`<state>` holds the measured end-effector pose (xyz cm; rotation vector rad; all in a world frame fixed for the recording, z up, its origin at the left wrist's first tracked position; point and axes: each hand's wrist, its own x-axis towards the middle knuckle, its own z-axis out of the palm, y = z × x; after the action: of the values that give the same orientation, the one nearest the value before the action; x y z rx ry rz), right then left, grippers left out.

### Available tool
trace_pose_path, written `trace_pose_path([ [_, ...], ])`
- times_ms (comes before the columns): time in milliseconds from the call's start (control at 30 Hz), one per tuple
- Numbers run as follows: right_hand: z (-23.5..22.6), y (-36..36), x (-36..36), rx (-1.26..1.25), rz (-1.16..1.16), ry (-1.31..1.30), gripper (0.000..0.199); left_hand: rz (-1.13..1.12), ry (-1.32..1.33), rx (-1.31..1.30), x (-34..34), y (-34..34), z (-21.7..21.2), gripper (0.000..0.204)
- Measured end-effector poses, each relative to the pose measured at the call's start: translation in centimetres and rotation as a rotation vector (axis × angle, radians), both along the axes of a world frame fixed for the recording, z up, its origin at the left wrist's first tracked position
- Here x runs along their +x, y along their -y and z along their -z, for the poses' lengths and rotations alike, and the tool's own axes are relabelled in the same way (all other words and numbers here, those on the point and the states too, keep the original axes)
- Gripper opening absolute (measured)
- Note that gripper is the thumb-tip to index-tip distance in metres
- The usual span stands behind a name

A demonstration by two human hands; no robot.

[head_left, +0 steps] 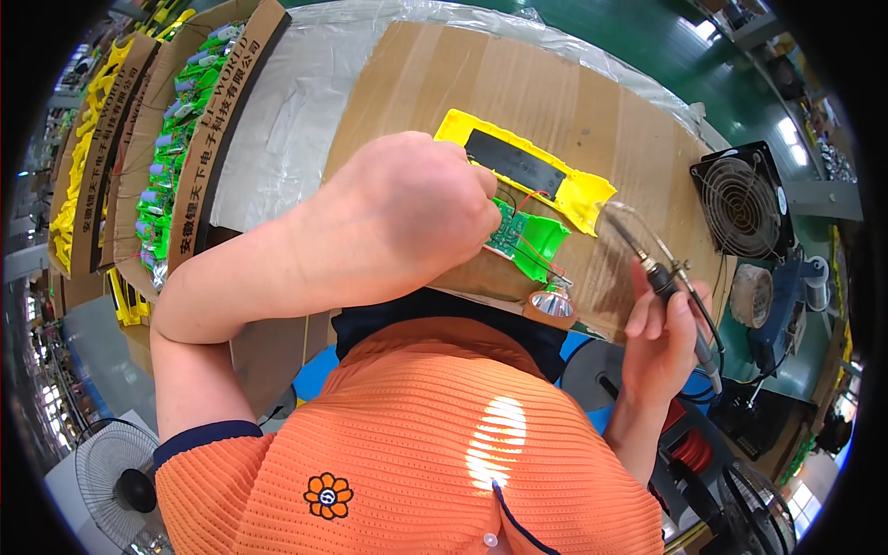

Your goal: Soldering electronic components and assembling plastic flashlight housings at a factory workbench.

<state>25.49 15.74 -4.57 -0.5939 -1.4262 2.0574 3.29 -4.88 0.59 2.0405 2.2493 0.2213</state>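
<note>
My left hand is curled in a closed grip, pressing down on the green circuit board, which lies on the cardboard-covered surface beside a yellow plastic housing with a black insert. My right hand wraps shut around a soldering iron, tip raised just right of the board. A shiny reflector cup sits at the near edge. Far left: open cardboard boxes packed with green boards and yellow housings.
</note>
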Motion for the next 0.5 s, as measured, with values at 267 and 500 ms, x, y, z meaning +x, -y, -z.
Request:
trace_pose_path([
  [267,1.6,-1.3,-0.2,-0.094,0.108,-0.092,0.009,-0.119,-0.07,0.205,-1.4,-1.7,-1.8,0.009],
  [500,2.6,-1.7,0.0,-0.155,0.056,-0.189,0.024,0.025,0.056,-0.161,-4.6,-4.4,-0.6,0.03],
])
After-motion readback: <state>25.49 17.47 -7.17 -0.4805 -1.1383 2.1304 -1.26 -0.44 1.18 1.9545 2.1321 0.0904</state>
